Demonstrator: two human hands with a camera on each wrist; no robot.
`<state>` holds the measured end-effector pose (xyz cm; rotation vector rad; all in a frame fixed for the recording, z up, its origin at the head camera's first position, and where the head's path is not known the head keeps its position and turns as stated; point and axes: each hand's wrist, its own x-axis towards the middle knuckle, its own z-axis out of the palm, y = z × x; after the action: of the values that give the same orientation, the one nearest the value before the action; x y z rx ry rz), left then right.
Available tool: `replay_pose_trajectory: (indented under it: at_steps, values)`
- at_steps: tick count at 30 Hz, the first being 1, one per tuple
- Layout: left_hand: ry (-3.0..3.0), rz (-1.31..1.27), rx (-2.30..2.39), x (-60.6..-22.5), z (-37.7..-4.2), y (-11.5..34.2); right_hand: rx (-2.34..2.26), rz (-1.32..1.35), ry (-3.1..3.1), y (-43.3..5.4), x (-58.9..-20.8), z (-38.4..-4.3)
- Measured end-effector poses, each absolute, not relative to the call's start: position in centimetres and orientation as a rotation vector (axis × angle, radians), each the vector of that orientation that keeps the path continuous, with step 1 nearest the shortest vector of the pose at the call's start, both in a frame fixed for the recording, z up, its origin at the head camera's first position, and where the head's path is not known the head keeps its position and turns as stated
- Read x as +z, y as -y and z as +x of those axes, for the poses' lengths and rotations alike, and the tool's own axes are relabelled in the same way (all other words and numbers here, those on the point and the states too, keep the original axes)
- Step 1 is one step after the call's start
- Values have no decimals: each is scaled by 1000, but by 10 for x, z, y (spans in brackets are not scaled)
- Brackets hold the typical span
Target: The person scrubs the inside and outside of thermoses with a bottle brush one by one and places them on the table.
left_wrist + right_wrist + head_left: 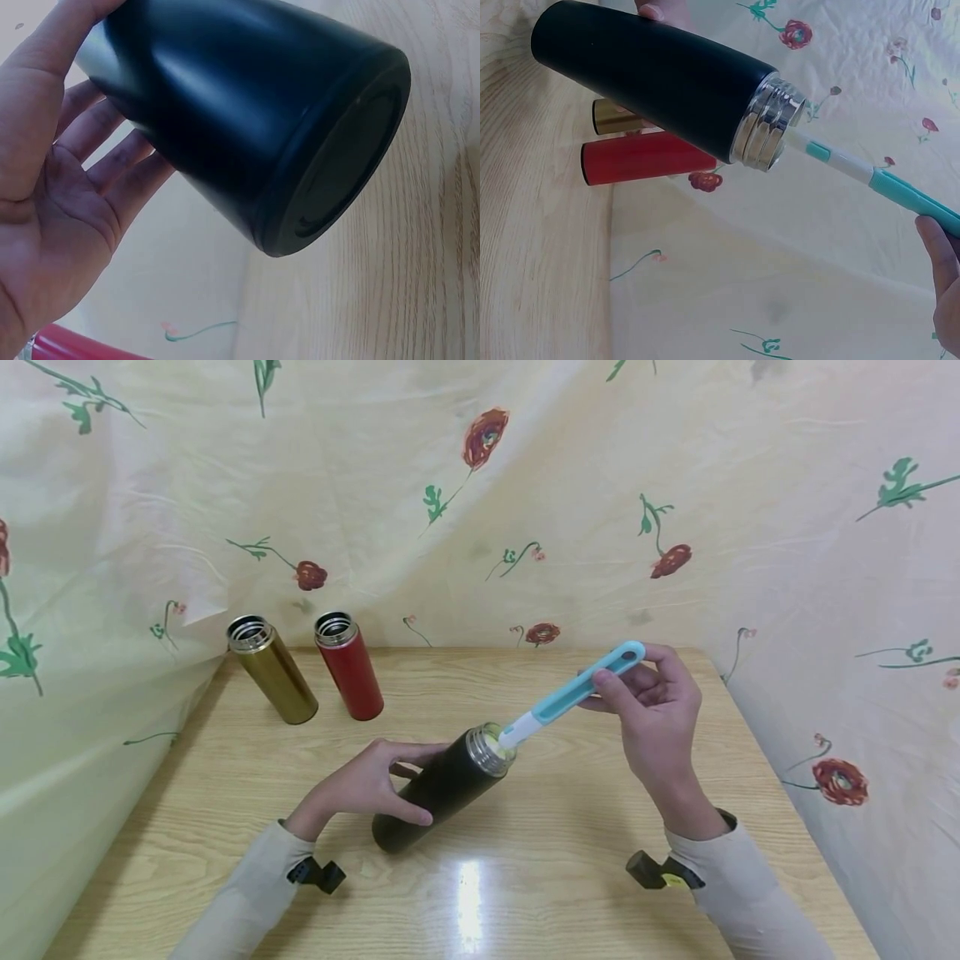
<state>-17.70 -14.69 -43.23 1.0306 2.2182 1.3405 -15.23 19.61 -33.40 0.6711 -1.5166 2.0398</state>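
A black thermos bottle (446, 789) without a lid leans over the table, its threaded steel mouth tilted up to the right. My left hand (363, 781) grips it round the body, with the thumb along the near side. In the left wrist view the bottle's base (349, 161) faces the camera. My right hand (662, 718) pinches the light-blue handle of a bottle brush (573, 693) between thumb and fingers. The brush's white neck enters the bottle mouth (769, 124), where something pale yellow-green shows at the rim. The brush's head is hidden inside.
A gold bottle (279, 677) and a red bottle (351, 672) stand upright and uncapped at the table's back left. Flower-patterned cloth (420, 485) hangs behind the wooden table (570, 877) and along both sides. Each wrist carries a small black camera.
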Motion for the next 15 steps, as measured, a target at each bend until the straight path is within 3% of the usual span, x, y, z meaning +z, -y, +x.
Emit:
replay_pose_trajectory:
  at_steps: [15]
  values:
    - [-2200, 1010, 1351, -431, -178, 147, 2071, 682, 1523, -190, -345, -154]
